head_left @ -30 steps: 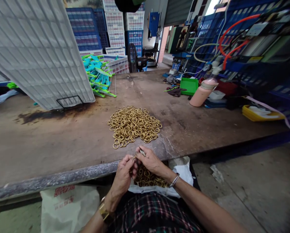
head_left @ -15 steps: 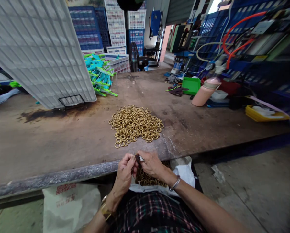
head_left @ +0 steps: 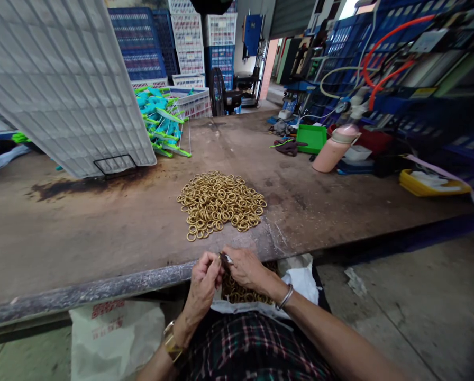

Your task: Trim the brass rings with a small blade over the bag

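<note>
Over the table's front edge my left hand (head_left: 204, 278) is closed, thumb and forefinger pinching a small gold-coloured ring that is mostly covered. Right beside it, my right hand (head_left: 248, 269) is wrapped round a small dark thing with a pale part; its kind is hidden by the fingers. The fingertips of both hands meet at the ring. Below them, an open white sack (head_left: 300, 283) in my lap holds many duller brown rings (head_left: 245, 293). A heap of shiny gold rings (head_left: 221, 203) lies on the table just beyond my hands.
The brown worktable (head_left: 102, 233) carries a white ribbed panel (head_left: 74, 95) leaning at left, green and turquoise plastic parts (head_left: 163, 124), a green tray (head_left: 311, 138), a pink bottle (head_left: 334, 153) and a yellow tray (head_left: 427, 185). A printed bag (head_left: 116, 338) hangs below the edge.
The view has shifted very slightly. Both hands stay together at the same spot, and the ring heap looks the same.
</note>
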The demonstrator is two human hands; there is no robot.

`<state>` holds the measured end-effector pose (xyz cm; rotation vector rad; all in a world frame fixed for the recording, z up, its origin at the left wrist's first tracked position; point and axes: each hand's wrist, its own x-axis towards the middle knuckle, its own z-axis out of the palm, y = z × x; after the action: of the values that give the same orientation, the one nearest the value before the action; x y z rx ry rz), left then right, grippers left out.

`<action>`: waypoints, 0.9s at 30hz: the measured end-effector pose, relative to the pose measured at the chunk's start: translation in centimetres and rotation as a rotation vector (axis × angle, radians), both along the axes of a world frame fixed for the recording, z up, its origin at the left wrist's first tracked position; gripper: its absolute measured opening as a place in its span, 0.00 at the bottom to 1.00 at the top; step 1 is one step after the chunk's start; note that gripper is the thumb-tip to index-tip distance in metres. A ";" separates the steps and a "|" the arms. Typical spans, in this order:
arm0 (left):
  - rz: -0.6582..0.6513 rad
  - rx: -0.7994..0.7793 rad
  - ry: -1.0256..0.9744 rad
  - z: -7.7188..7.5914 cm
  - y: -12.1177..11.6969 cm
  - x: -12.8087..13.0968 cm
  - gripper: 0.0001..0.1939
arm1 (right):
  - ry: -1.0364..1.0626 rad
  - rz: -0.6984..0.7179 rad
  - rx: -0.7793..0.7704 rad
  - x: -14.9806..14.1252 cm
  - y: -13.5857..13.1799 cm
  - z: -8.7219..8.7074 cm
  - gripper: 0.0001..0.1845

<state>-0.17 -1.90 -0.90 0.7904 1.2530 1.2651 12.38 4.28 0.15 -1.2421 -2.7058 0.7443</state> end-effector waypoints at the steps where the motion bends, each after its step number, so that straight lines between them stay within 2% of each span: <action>1: -0.001 -0.001 0.006 0.1 -0.2 0.0 0.17 | -0.021 -0.004 -0.001 0.0 0.2 0.0 0.12; 4: -0.053 0.009 -0.047 0.9 -0.7 0.3 0.16 | -0.105 -0.069 0.036 -0.1 1.0 -0.2 0.13; 7: -0.096 0.021 -0.234 1.7 -0.9 0.6 0.14 | -0.166 -0.176 0.109 -0.6 2.2 -0.7 0.13; 10: -0.020 -0.026 -0.403 1.9 -0.6 0.5 0.14 | -0.141 -0.266 0.189 -1.5 3.1 -1.0 0.11; 15: 0.091 -0.115 -0.516 1.5 0.0 -0.7 0.12 | -0.127 -0.350 0.245 -3.6 4.2 -1.0 0.12; 22: 0.137 -0.224 -0.751 0.7 0.4 -2.2 0.09 | -0.150 -0.347 0.203 -4.2 5.4 -1.1 0.11; 25: 0.173 -0.237 -0.711 0.4 1.0 -2.4 0.10 | -0.033 -0.301 0.166 -3.2 5.4 -1.2 0.10; 27: 0.178 -0.196 -0.609 0.3 1.4 -2.3 0.12 | 0.129 -0.247 0.121 -2.4 5.2 -1.2 0.08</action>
<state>-2.43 -0.49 -0.62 0.1260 0.9357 1.3626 9.98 9.46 -1.01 -1.4116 -2.3988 0.5990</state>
